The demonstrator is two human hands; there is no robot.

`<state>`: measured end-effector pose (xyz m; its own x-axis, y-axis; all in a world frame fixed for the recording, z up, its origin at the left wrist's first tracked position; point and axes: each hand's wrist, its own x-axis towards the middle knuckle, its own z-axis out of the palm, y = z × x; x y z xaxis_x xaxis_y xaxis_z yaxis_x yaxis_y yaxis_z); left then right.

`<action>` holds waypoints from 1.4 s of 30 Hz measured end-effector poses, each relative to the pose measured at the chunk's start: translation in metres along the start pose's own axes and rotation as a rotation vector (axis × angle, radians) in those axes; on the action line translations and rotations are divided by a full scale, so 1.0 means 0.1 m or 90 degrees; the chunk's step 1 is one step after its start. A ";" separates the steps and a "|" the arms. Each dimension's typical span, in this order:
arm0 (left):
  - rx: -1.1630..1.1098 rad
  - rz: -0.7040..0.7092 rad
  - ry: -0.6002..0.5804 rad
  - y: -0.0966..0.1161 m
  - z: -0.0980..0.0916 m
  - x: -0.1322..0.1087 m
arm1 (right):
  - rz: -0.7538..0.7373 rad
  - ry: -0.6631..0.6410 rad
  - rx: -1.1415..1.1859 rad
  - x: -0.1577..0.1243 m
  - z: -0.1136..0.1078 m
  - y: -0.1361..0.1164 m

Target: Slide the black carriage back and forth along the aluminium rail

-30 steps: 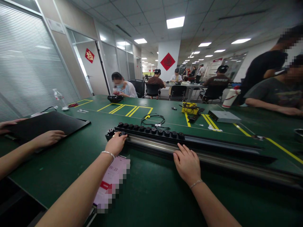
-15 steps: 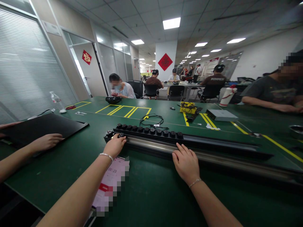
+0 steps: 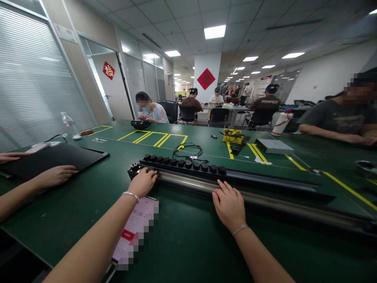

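Note:
A long black rail (image 3: 265, 184) with a silver strip along its front lies across the green table (image 3: 182, 239). A row of several black round knobs (image 3: 182, 163) sits on its left half. My left hand (image 3: 143, 182) rests at the rail's left end, fingers curled over its edge near the first knobs. My right hand (image 3: 229, 205) lies flat on the table with its fingertips touching the rail's front, fingers stretched out. A phone (image 3: 134, 232) with a pink screen lies under my left forearm.
A co-worker's hands (image 3: 55, 175) rest on a black board (image 3: 55, 157) at the left. A black cable (image 3: 188, 150), a yellow cable bundle (image 3: 234, 135), a grey box (image 3: 273, 146) and a water bottle (image 3: 68, 122) lie farther back. Another person's arm (image 3: 335, 135) rests at the right.
Both my hands stay where they were on the rail. The view has shifted slightly, and the standing person at the far right has left the picture.

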<state>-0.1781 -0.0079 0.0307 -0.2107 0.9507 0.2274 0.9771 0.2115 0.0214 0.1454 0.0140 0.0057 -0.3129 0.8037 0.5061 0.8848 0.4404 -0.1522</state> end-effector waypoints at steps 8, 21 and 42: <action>0.006 0.013 -0.002 -0.01 0.04 -0.02 | 0.004 -0.003 0.006 -0.01 0.02 0.01; 0.019 0.013 -0.028 0.06 0.03 -0.02 | 0.008 -0.005 0.001 -0.01 0.02 0.00; 0.008 0.011 -0.068 0.10 -0.13 -0.01 | 0.009 -0.007 0.007 -0.01 0.01 0.00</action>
<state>-0.1682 -0.0097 0.0435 -0.1969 0.9727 0.1229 0.9803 0.1976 0.0068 0.1451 0.0135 0.0046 -0.3045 0.8137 0.4951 0.8853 0.4335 -0.1681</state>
